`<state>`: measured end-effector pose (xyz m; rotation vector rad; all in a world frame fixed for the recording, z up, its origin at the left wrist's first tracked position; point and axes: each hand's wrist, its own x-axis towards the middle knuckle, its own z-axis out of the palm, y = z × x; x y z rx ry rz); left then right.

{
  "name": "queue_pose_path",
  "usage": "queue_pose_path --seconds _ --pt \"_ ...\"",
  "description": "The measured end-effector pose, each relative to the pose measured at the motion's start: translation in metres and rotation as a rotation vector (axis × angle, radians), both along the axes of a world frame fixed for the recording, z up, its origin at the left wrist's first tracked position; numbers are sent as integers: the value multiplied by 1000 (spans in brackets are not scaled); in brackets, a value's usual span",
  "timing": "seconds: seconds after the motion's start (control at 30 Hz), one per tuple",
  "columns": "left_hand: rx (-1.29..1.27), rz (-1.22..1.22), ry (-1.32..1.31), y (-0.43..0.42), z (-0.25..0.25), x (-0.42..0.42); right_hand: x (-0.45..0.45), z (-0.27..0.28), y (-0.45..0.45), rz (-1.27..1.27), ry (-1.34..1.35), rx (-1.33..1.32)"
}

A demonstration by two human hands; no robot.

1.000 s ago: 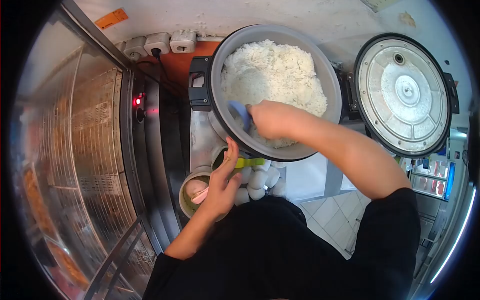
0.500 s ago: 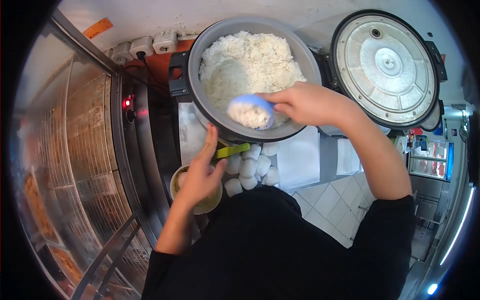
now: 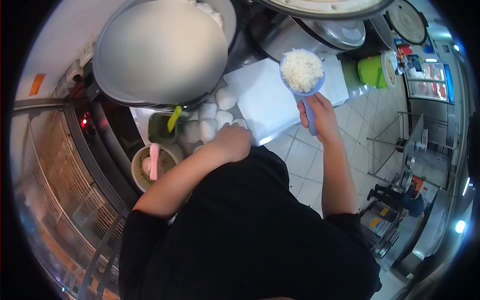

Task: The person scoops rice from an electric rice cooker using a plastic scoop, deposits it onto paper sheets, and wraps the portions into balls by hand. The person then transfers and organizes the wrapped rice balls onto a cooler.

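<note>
My right hand point(image 3: 320, 117) grips the handle of a blue-purple rice scoop point(image 3: 310, 115), heaped with white cooked rice point(image 3: 303, 70). It is held above white paper sheets point(image 3: 267, 100). My left hand point(image 3: 232, 142) is curled at the paper's near-left edge, beside several white rounded pieces point(image 3: 209, 129); its fingertips are hidden. The big rice cooker point(image 3: 227, 22) stands at the upper left. A pale, hazy round surface point(image 3: 160, 52) hides most of its inside, and some rice shows at the far rim.
Left of the white pieces are a dark green container point(image 3: 161, 131) with a lime-green handle point(image 3: 174, 119) and a tub point(image 3: 138, 167) with a pink handle point(image 3: 154, 161). A glass-fronted cabinet point(image 3: 55, 165) borders the left. A green bucket point(image 3: 372, 72) stands at the right.
My right hand has moved right, out of the cooker, with the loaded scoop over the paper. My left hand has moved right from beside the cooker to the paper's edge. The view has shifted right.
</note>
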<state>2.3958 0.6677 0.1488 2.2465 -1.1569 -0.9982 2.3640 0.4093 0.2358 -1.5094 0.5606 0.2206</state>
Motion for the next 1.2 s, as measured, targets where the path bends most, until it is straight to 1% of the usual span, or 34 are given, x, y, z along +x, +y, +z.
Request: queue_pose_path --seconds 0.03,0.07,0.1,0.13,0.17,0.2,0.23,0.27,0.3,0.33,0.37,0.43,0.47,0.5,0.57,0.6,0.67,0.7,0.73,0.77,0.8,0.83,0.87,0.9,0.93,0.97,1.0,1.03,1.07,1.1,1.17,1.2 --pt "118 -77 21 -24 -12 -3 -12 -10 -7 -142 -80 -52" --pt "126 -85 19 -41 -43 -14 -21 -19 -11 -242 -140 -103" --pt "98 -82 -154 -57 -83 -29 -30 -31 -15 -249 -141 -94" --pt "71 -76 -324 -68 -104 -36 -37 -48 -20 -207 -190 -392" --pt "86 -75 -321 -76 -103 -33 -44 -71 -29 -156 -236 -687" --pt "264 -211 -303 -84 -97 -26 -52 -117 -52 40 -465 -1143" --pt "442 -348 -281 -91 -94 -23 -58 -152 -54 156 -431 -1258" --pt "459 -348 -278 -92 -95 -24 -65 -186 -51 272 -395 -1371" --pt "448 -349 -300 -89 -97 -26 -76 -231 -53 507 -201 -1439" --pt "435 -342 -326 -89 -97 -26 -85 -254 -57 507 -295 -1419" --pt "452 -328 -334 -89 -99 -26 -81 -250 -58 506 -319 -1409" --pt "431 -281 -358 -87 -114 -30 -65 -228 -57 517 -343 -1372" --pt "374 -237 -467 -86 -120 -35 -65 -213 -58 472 -314 -1203" --pt "391 -221 -460 -94 -110 -38 -65 -207 -66 488 -328 -1187" --pt "429 -82 -371 -118 -85 -41 -66 -201 -96 240 -464 -912" --pt "442 -54 -358 -127 -86 -47 -64 -206 -116 171 -506 -898" --pt "131 254 -317 -138 -96 -62 -50 -219 -164 157 -527 -951" --pt "154 271 -306 -142 -104 -69 -40 -225 -189 245 -413 -974" --pt "141 358 -293 -145 -114 -73 -31 -228 -207 332 -296 -997" --pt "125 444 -281 -148 -124 -76 -25 -224 -215 347 -292 -978" --pt "76 462 -305 -147 -132 -77 -17 -214 -222 370 -461 -1270" --pt "88 472 -297 -145 -132 -74 -11 -211 -226 387 -639 -1560" --pt "89 490 -232 -144 -133 -73 -9 -215 -225 427 -695 -1485" --pt "88 513 -168 -143 -135 -71 -11 -217 -219 450 -704 -1472" --pt "66 522 -221 -142 -140 -69 -14 -219 -208 691 -693 -1177" --pt "74 540 -213 -140 -145 -68 -18 -221 -198 907 -664 -872" --pt "64 585 -124 -140 -145 -64 -22 -220 -189 921 -671 -864" --pt "52 627 -40 -141 -140 -60 -26 -217 -180 1009 -702 -841" --pt "77 746 2 -143 -135 -59 -27 -216 -176 1094 -734 -819" --pt "76 758 -3 -145 -130 -56 -23 -218 -175 1102 -745 -817" --pt "36 992 30 -149 -124 -57 -24 -228 -175 938 -825 -839" --pt "38 1015 37 -153 -119 -64 -25 -236 -177 961 -830 -829"
